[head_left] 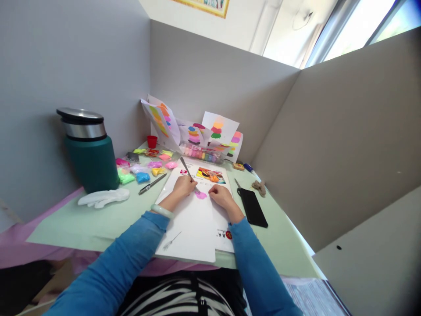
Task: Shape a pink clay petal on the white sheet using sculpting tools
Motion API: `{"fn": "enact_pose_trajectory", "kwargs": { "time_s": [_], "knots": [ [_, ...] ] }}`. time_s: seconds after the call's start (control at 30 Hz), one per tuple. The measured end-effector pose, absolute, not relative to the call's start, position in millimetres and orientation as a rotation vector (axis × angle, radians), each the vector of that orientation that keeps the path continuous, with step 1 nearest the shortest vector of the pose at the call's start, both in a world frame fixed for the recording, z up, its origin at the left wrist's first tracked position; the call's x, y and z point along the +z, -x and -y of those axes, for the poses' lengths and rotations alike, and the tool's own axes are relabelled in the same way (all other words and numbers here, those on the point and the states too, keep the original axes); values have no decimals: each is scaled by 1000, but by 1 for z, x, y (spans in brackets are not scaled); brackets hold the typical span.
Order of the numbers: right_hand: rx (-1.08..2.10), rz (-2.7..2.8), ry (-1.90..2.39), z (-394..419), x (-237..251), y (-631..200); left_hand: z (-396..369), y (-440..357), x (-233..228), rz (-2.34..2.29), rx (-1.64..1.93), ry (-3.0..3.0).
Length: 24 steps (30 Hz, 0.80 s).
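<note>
Pink clay [201,195] lies as a small flat patch on the white paper [194,224] in the middle of the tabletop [82,221], right between the two hands. The left hand [184,186] has its fingers wrapped around a thin metal tool [189,174], whose tip comes down at the edge of the pink patch while its handle slants up and away toward the back wall. The right hand [221,195] rests on the paper just beside the clay with its fingers curled in; it seems to hold nothing, though the view is too small to be sure. Both arms wear blue sleeves, and a pale bracelet [162,211] sits on the left wrist.

A printed colour picture [211,174] lies on the sheet just beyond the hands. To the right of the paper a black phone [252,207] lies flat, with a small brown figure [259,187] near it. To the left, a pen [152,184] lies slanted on the green mat, and behind it small lumps of clay [143,169] in pink, green, blue and yellow are scattered. A dark green flask [90,151] with a steel lid stands well to the left, and a white glove [103,197] lies in front of it. Sheets with colour patches [194,129] lean in the back corner, above a long clear box of clay [200,153] and a small red cup [151,141]
</note>
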State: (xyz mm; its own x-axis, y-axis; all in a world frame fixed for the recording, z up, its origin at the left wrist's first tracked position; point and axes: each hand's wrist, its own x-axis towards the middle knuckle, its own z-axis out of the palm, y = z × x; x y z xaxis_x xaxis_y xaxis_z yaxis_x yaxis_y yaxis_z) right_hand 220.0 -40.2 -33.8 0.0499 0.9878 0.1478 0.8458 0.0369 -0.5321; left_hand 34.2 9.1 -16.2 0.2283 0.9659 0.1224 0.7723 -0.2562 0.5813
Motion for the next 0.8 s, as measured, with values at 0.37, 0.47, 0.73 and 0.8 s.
{"fn": "enact_pose_trajectory", "kwargs": {
  "time_s": [0.37, 0.47, 0.73, 0.8],
  "knots": [
    [372, 1845, 1833, 39, -35, -221, -9, -32, -15, -1557, 653, -2109],
    [372, 1840, 1842, 40, -35, -221, -8, -33, -13, -1637, 644, -2124],
    [384, 1836, 1857, 41, -32, -219, -5, -36, -13, -1475, 692, -2095],
    [385, 1835, 1856, 41, -32, -219, -2, -39, -14, -1437, 670, -2128]
  ]
}}
